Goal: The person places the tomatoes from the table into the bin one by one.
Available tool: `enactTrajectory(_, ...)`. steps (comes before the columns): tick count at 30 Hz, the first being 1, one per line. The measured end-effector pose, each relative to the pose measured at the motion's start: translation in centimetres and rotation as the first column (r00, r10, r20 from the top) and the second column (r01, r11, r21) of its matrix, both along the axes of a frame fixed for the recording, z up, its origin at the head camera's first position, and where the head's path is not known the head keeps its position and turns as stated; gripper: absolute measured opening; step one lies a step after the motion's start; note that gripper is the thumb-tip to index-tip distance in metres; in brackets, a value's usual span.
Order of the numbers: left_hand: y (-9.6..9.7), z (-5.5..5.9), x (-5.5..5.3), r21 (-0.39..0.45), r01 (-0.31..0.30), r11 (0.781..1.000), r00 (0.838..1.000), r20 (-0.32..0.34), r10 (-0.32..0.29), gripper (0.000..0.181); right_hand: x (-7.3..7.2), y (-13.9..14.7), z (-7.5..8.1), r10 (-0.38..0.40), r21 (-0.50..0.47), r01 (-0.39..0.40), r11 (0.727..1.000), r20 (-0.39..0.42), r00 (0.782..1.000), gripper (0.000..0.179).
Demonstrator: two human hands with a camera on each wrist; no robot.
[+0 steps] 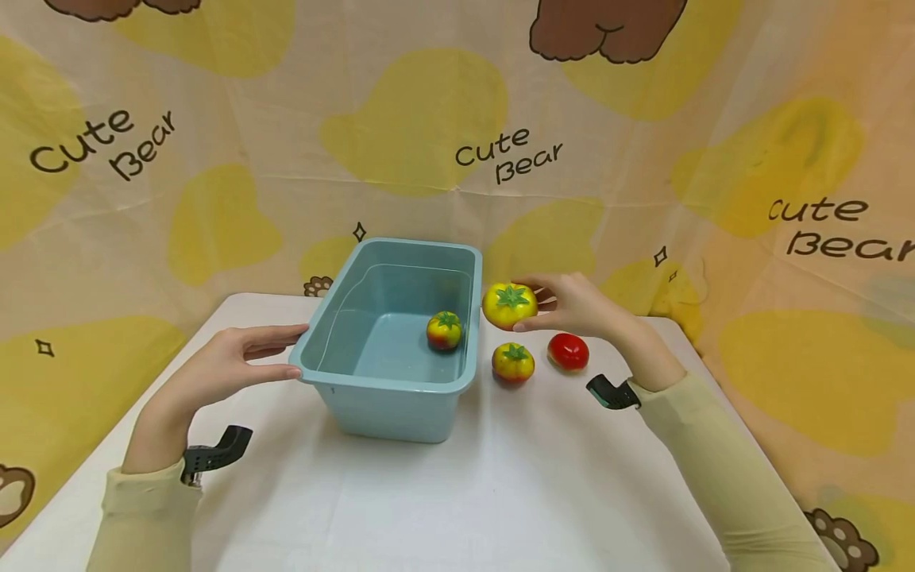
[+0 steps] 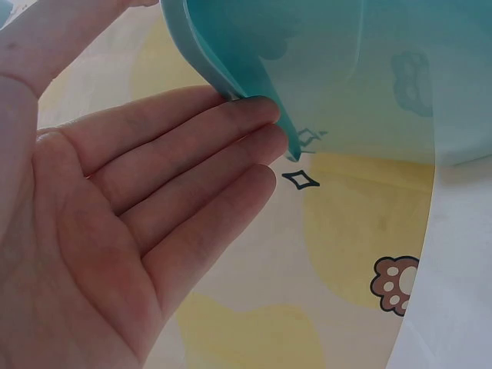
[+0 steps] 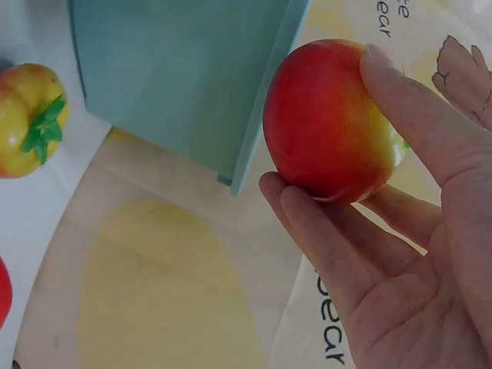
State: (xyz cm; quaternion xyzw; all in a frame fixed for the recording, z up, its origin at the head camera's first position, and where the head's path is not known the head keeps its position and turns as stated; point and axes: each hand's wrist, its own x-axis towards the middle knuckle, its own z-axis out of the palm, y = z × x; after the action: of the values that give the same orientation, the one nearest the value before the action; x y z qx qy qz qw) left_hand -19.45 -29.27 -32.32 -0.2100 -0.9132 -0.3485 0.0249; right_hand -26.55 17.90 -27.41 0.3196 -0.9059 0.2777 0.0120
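Gripping a yellow-red fruit [image 1: 511,307] just right of the blue bin [image 1: 393,415] are fingers of the right hand [image 1: 572,304]; straight fingers of the left hand [image 1: 221,361] touch the bin's left rim. Inside lies 1 similar fruit [image 1: 444,332]; right of the bin rest 1 leafy fruit [image 1: 512,365] and 1 red fruit [image 1: 569,352].

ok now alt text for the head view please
A person's right grip holds a yellow fruit just right of a blue tub, while the left grip touches the tub's left side. A second fruit lies inside; a third fruit and a red fruit sit on the white table.
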Motion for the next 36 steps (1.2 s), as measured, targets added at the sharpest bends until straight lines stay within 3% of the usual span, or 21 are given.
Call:
enactTrajectory(11, 0.0, 0.0, 0.1, -0.016, -0.012, 1.0, 1.0, 0.016, 0.012, 0.059, -0.3, -2.1, 1.6, 0.056, 0.004, -0.056, 0.998, -0.016, 0.998, 0.063)
enactTrajectory(36, 0.0, -0.1, 0.0, 0.005, 0.007, 1.0, 1.0, 0.002, -0.007, 0.059, -1.1, -5.6, 4.1, 0.067, 0.061, -0.067, 0.996, 0.016, 0.998, 0.065)
